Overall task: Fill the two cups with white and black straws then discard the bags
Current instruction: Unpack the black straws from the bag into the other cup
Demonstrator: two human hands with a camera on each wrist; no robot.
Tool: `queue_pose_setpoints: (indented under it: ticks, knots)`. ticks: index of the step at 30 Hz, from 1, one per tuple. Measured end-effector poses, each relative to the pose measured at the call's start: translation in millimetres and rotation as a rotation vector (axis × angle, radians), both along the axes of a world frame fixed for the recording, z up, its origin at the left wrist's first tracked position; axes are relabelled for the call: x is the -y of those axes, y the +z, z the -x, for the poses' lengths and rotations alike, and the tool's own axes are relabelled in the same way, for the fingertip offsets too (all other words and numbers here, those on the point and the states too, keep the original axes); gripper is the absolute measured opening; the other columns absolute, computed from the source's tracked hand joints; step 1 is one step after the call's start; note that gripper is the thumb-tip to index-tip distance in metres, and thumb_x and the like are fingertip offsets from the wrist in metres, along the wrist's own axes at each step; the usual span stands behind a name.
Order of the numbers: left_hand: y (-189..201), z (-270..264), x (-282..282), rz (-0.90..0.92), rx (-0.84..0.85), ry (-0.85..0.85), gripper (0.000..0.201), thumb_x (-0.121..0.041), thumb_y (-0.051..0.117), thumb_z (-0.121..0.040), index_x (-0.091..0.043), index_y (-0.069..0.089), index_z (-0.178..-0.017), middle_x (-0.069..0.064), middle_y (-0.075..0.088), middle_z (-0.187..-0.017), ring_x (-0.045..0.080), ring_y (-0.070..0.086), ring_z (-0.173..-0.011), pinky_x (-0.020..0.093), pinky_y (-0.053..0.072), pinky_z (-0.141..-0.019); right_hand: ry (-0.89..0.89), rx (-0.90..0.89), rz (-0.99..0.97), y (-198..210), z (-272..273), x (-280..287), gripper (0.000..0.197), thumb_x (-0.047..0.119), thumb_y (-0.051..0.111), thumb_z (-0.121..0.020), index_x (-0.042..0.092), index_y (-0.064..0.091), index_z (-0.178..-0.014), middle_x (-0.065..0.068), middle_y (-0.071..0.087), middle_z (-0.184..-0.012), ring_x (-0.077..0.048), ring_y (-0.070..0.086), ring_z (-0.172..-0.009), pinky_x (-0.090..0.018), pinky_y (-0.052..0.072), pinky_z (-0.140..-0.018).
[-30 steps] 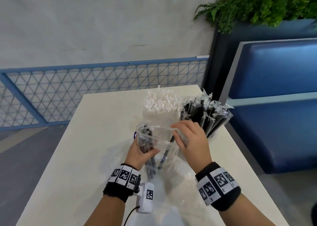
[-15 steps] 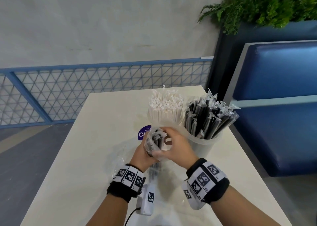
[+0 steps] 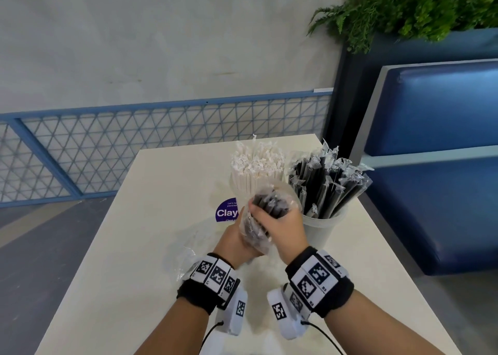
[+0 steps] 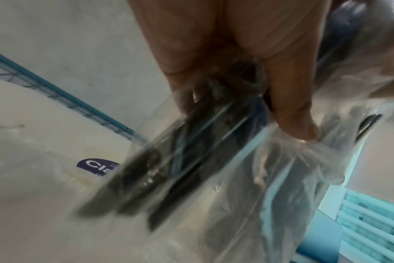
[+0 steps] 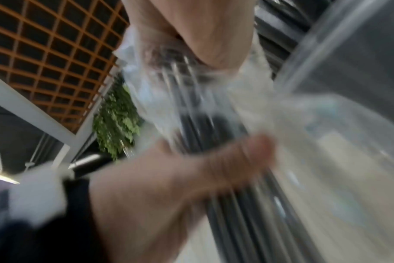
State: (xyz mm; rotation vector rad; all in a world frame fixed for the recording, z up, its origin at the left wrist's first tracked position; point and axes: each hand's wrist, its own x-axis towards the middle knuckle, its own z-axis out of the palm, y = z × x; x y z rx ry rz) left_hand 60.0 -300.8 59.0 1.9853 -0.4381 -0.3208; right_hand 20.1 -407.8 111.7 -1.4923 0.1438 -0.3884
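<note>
Your right hand (image 3: 283,221) has closed around the black straws (image 3: 270,202) in the bag (image 3: 253,230); your left hand (image 3: 237,242) grips it lower. They look ready for the cup (image 3: 322,226).

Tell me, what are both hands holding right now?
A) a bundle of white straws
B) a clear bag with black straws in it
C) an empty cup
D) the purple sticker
B: the left hand and right hand both grip the clear bag, with black straws showing inside it.

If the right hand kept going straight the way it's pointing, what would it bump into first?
Probably the cup of white straws, just beyond the right hand and the bag of black straws it holds; depth is uncertain.
</note>
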Motion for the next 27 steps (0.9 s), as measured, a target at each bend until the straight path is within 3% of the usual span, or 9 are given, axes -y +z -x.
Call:
queue_pose_setpoints:
  ticks: [2, 5, 7, 9, 12, 15, 19, 22, 27]
  knots:
    - [-2, -1, 4, -0.002, -0.013, -0.034, 0.057, 0.002, 0.073, -0.069, -0.026, 0.047, -0.111, -0.014, 0.055, -0.088, -0.002, 0.057, -0.077, 0.002, 0.044, -0.063, -0.030, 0.054, -0.106, 19, -1, 11, 0.023, 0.002, 0.072, -0.075, 0.019, 0.062, -0.086, -0.003, 0.068, -0.090, -0.019, 0.067, -0.091, -0.041, 0.054, -0.089]
    - [-6, -3, 6, 0.053, -0.028, -0.004, 0.068, -0.002, 0.075, -0.065, -0.032, 0.046, -0.119, -0.010, 0.063, -0.109, 0.012, 0.062, -0.104, 0.019, 0.048, -0.087, -0.052, 0.149, -0.276, 38, -4, 32, 0.024, 0.011, 0.074, -0.073, 0.003, 0.063, -0.094, -0.016, 0.067, -0.093, -0.022, 0.066, -0.087, -0.039, 0.055, -0.086]
    - [-3, -3, 9, 0.087, -0.004, -0.023, 0.069, -0.006, 0.075, -0.063, -0.035, 0.045, -0.117, -0.020, 0.063, -0.108, 0.002, 0.060, -0.107, 0.019, 0.046, -0.092, -0.001, 0.170, -0.265, 40, -4, 42, 0.035, 0.014, 0.077, -0.070, 0.000, 0.063, -0.099, -0.015, 0.068, -0.094, -0.019, 0.066, -0.088, -0.037, 0.054, -0.086]
    - [-2, -3, 15, 0.105, 0.015, -0.054, 0.068, -0.003, 0.075, -0.066, -0.038, 0.044, -0.116, -0.014, 0.062, -0.108, 0.003, 0.060, -0.101, 0.018, 0.048, -0.089, 0.111, 0.133, -0.154, 35, -1, 42, 0.025, 0.006, 0.075, -0.070, 0.009, 0.067, -0.094, -0.007, 0.069, -0.091, -0.018, 0.066, -0.089, -0.037, 0.054, -0.088]
    - [6, -1, 21, 0.068, 0.028, -0.059, 0.065, 0.004, 0.073, -0.069, -0.014, 0.046, -0.124, -0.007, 0.057, -0.098, -0.001, 0.057, -0.086, 0.003, 0.044, -0.070, 0.090, 0.095, -0.075, 27, 4, 39, 0.026, -0.006, 0.070, -0.074, 0.019, 0.068, -0.079, -0.001, 0.069, -0.082, -0.016, 0.066, -0.085, -0.037, 0.053, -0.085]
    - [9, -5, 22, 0.096, 0.039, -0.085, 0.050, 0.008, 0.070, -0.071, -0.021, 0.046, -0.103, -0.010, 0.056, -0.088, -0.015, 0.057, -0.072, 0.002, 0.043, -0.064, -0.063, 0.176, -0.137, 38, 9, 49, 0.018, 0.001, 0.070, -0.077, 0.018, 0.066, -0.076, -0.003, 0.067, -0.083, -0.021, 0.064, -0.086, -0.044, 0.053, -0.088]
    - [2, -11, 15, 0.172, 0.003, 0.053, 0.046, 0.009, 0.074, -0.066, -0.019, 0.052, -0.096, -0.013, 0.063, -0.082, 0.007, 0.061, -0.079, 0.007, 0.045, -0.069, -0.207, 0.312, -0.205, 62, 16, 73, 0.011, 0.007, 0.065, -0.081, 0.017, 0.063, -0.081, -0.007, 0.066, -0.084, -0.028, 0.063, -0.089, -0.047, 0.053, -0.089]
    - [-5, -15, 8, 0.219, -0.039, 0.150, 0.040, 0.011, 0.075, -0.064, -0.022, 0.057, -0.077, -0.014, 0.067, -0.061, -0.002, 0.062, -0.063, 0.011, 0.048, -0.064, -0.283, 0.368, -0.152, 72, 19, 87, 0.016, 0.009, 0.067, -0.081, 0.024, 0.066, -0.079, -0.005, 0.067, -0.086, -0.030, 0.064, -0.093, -0.044, 0.053, -0.088]
    - [-7, -18, 2, 0.235, -0.054, 0.191, 0.040, 0.007, 0.078, -0.063, -0.028, 0.058, -0.066, -0.018, 0.064, -0.053, -0.009, 0.060, -0.056, 0.007, 0.046, -0.060, -0.331, 0.417, 0.071, 78, 24, 91, 0.013, 0.006, 0.069, -0.080, -0.001, 0.065, -0.090, -0.009, 0.067, -0.086, -0.017, 0.067, -0.085, -0.025, 0.054, -0.078]
